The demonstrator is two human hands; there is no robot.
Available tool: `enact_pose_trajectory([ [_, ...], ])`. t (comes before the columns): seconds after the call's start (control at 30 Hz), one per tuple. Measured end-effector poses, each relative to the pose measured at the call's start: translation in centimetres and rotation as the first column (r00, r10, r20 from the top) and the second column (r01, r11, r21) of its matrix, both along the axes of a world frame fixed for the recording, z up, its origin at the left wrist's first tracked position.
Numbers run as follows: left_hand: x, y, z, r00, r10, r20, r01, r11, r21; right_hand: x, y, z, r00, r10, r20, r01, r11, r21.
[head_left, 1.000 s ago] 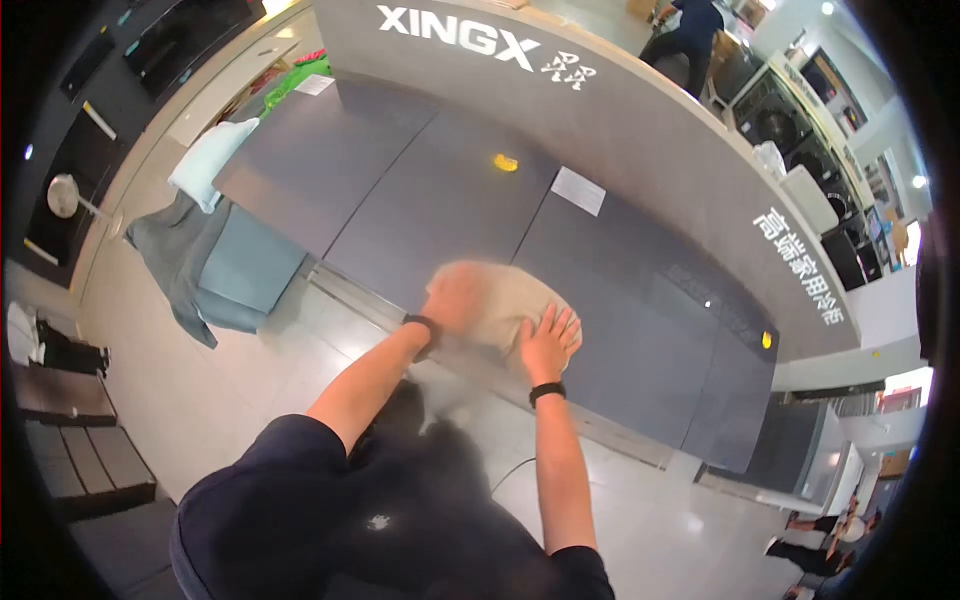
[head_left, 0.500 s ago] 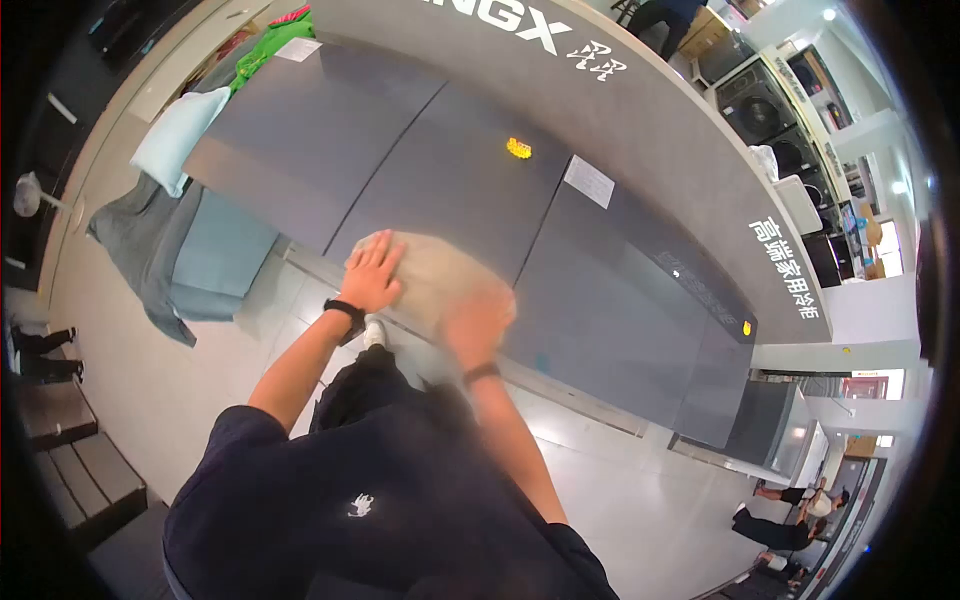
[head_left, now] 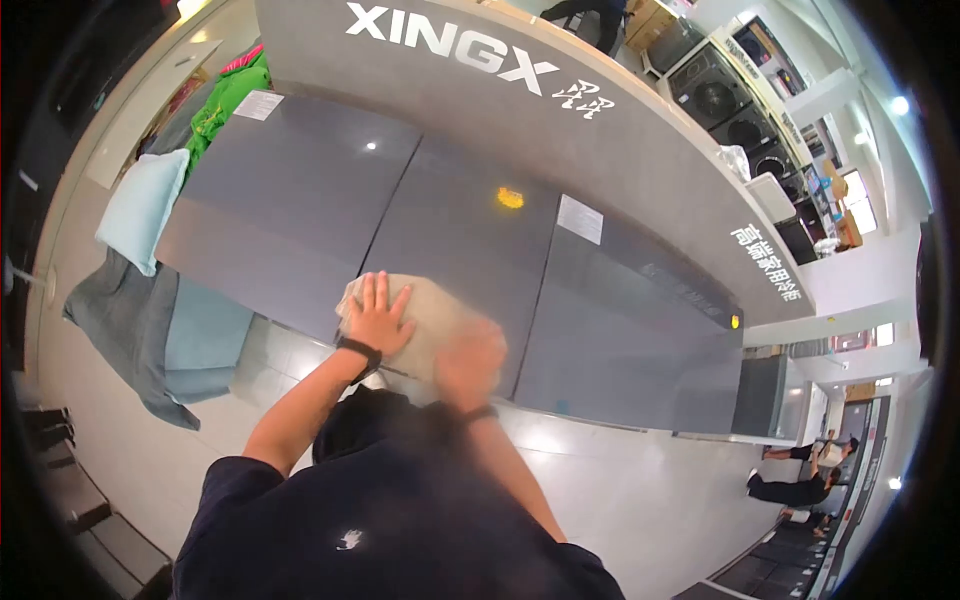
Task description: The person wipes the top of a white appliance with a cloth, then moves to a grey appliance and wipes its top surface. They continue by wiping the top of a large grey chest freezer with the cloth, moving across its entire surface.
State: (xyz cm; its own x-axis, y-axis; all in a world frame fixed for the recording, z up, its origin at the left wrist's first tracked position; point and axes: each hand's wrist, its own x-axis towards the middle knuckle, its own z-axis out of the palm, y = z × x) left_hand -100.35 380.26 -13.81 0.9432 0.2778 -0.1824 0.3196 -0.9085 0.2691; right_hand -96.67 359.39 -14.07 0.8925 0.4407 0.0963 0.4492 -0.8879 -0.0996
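Note:
A beige cloth (head_left: 428, 302) lies spread on the dark grey freezer tops (head_left: 470, 240), at their near edge. My left hand (head_left: 378, 318) rests flat on the cloth's left part with its fingers apart; a dark band circles that wrist. On the right end of the cloth is my right hand (head_left: 472, 366), smeared by motion, so its fingers cannot be made out. A yellow sticker (head_left: 510, 197) marks the middle top beyond the cloth. White printed sheets (head_left: 580, 219) lie farther back.
Behind the tops rises a grey sign panel (head_left: 660, 160) with white lettering. To the left are a light blue pillow (head_left: 145, 208), a grey cloth (head_left: 115, 315) and a green cloth (head_left: 225, 100). People (head_left: 795, 490) are at the far right. Speakers (head_left: 712, 88) stand beyond the panel.
The view has tilted up, showing more of the sign panel. My left hand stays flat on the cloth with its fingers more spread. My right hand is blurred in both frames.

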Motion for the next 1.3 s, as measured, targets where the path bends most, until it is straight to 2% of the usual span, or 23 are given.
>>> enact_pose_trajectory([
  [0.03,1.0,0.6,0.6,0.999,-0.021,-0.044,0.019,0.998,-0.06,0.4,0.2,-0.3,1.0,0.008,0.022,-0.008,1.0,0.006],
  [0.13,4.3,2.0,1.3,0.988,-0.081,-0.128,0.074,0.995,-0.063,3.2,0.9,0.0,0.997,-0.009,0.079,0.009,1.0,0.002],
  [0.27,7.9,3.7,0.5,0.988,-0.137,-0.075,0.13,0.988,-0.087,7.5,1.9,-0.6,0.997,-0.043,0.06,0.044,0.999,-0.012],
  [0.37,11.1,4.9,1.1,0.973,-0.189,-0.129,0.179,0.98,-0.091,10.3,2.7,-0.3,0.999,-0.031,0.035,0.031,0.999,-0.019],
  [0.47,13.6,5.6,0.8,0.969,-0.222,-0.112,0.221,0.975,-0.021,12.5,3.0,0.1,1.0,-0.004,0.024,0.005,1.0,-0.029],
  [0.77,22.3,7.6,0.9,0.954,-0.244,-0.175,0.245,0.969,-0.02,17.5,3.9,-1.5,0.999,0.013,0.045,-0.013,1.0,0.001],
  [0.9,26.6,7.6,2.0,0.952,-0.242,-0.185,0.241,0.97,-0.031,19.0,5.4,-1.7,0.998,-0.056,0.024,0.055,0.997,0.045],
  [1.0,29.3,8.0,0.5,0.964,-0.24,-0.118,0.239,0.971,-0.02,19.3,6.6,-0.3,0.993,-0.086,0.074,0.081,0.994,0.075],
  [1.1,31.2,7.8,0.4,0.968,-0.214,-0.128,0.215,0.977,-0.012,20.0,7.6,-0.6,0.984,-0.143,0.103,0.138,0.989,0.052],
  [1.2,32.4,7.7,0.3,0.97,-0.215,-0.115,0.226,0.971,0.085,19.3,9.7,-0.4,0.983,-0.182,0.032,0.176,0.975,0.137],
  [1.3,34.3,8.7,-1.3,0.968,-0.241,-0.069,0.249,0.957,0.149,16.9,13.1,1.4,0.975,-0.028,-0.221,0.063,0.986,0.156],
])
